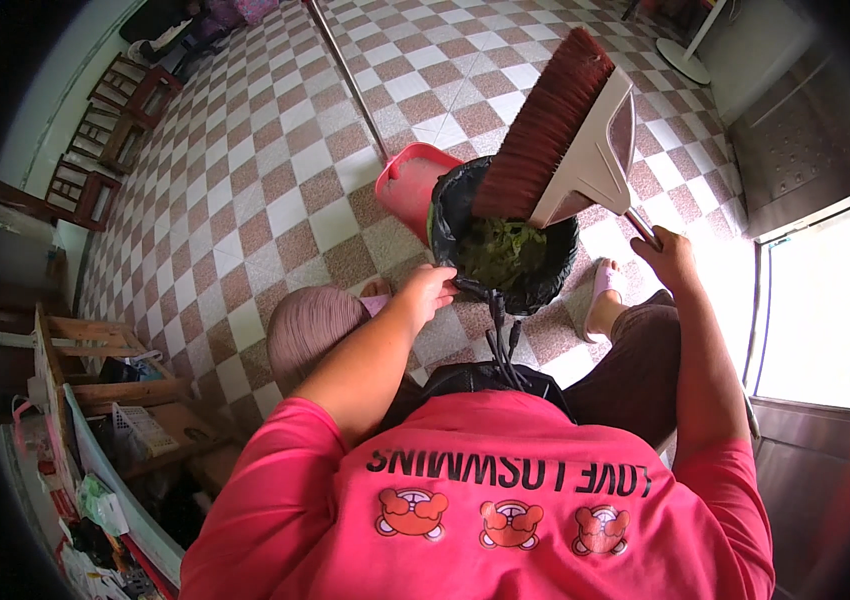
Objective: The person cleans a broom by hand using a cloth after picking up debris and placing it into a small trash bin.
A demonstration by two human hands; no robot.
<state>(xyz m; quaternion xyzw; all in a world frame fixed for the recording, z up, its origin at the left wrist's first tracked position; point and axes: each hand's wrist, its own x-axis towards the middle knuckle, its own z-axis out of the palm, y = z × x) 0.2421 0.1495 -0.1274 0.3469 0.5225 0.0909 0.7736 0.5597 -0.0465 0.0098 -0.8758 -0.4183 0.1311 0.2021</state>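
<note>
My right hand (669,259) grips the metal handle of a broom near its head. The broom head (582,150) is tilted up, its dark red bristles (545,120) reaching over a bin lined with a black plastic bag (462,187). Green leafy scraps (506,247) lie inside the bag. At the bin's near left rim, my left hand (429,291) pinches the edge of the bag. A red dustpan (414,184) with a long metal handle (354,82) rests on the floor against the bin's far left side, partly hidden by it.
Wooden chairs (84,195) line the wall on the left. A cluttered wooden shelf (117,397) stands at the lower left. To the right is a bright open doorway (822,307) beside a dark door (807,135). Black cables (501,330) hang in front of my waist, close to the bin.
</note>
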